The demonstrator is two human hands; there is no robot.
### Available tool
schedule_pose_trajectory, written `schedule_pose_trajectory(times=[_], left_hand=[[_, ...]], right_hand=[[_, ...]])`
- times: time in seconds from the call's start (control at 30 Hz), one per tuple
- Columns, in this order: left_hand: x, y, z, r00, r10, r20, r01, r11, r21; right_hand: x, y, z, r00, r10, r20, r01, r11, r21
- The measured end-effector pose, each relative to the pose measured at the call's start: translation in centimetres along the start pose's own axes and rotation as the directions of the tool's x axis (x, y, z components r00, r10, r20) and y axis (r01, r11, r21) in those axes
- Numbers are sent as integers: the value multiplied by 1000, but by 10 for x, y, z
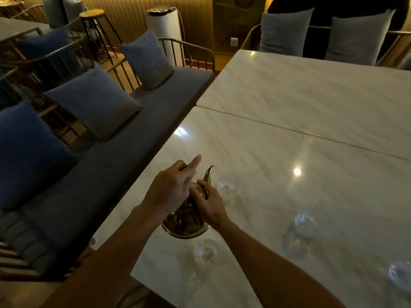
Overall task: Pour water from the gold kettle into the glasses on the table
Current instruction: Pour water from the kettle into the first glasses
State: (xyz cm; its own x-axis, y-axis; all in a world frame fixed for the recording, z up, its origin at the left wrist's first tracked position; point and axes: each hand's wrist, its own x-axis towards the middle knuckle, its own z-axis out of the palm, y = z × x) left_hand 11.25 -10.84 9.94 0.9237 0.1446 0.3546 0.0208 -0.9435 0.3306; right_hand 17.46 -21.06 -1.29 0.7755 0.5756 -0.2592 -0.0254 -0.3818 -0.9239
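The gold kettle [186,225] stands on the white marble table [278,165] near its left edge, its curved spout [208,173] pointing away from me. My left hand [173,187] rests on the kettle's top with the index finger stretched out. My right hand [208,202] grips the kettle's neck from the right. A clear glass [227,187] stands just right of the spout. Another glass [205,252] is in front of the kettle, a third [308,221] sits further right, and one more glass [400,274] is at the right edge.
A grey bench [124,152] with blue and grey cushions runs along the table's left side. A second marble table [322,92] joins at the far side, with cushioned chairs behind it. A white cylinder [164,30] and a stool [93,16] stand at the back.
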Motion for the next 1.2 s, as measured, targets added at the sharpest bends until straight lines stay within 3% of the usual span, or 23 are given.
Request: schedule_pose_trajectory(times=[0.27,0.77,1.2], left_hand=[[17,1,23,992,53,118,-57,998,26],[33,1,42,972,72,223,-87,994,61],[33,-2,47,966,60,250,-74,996,46]], right_hand=[[-5,9,-7,997,53,-64,-44,989,144],[-1,27,-1,983,163,-86,-138,961,238],[-4,25,-5,976,203,-73,-183,959,217]])
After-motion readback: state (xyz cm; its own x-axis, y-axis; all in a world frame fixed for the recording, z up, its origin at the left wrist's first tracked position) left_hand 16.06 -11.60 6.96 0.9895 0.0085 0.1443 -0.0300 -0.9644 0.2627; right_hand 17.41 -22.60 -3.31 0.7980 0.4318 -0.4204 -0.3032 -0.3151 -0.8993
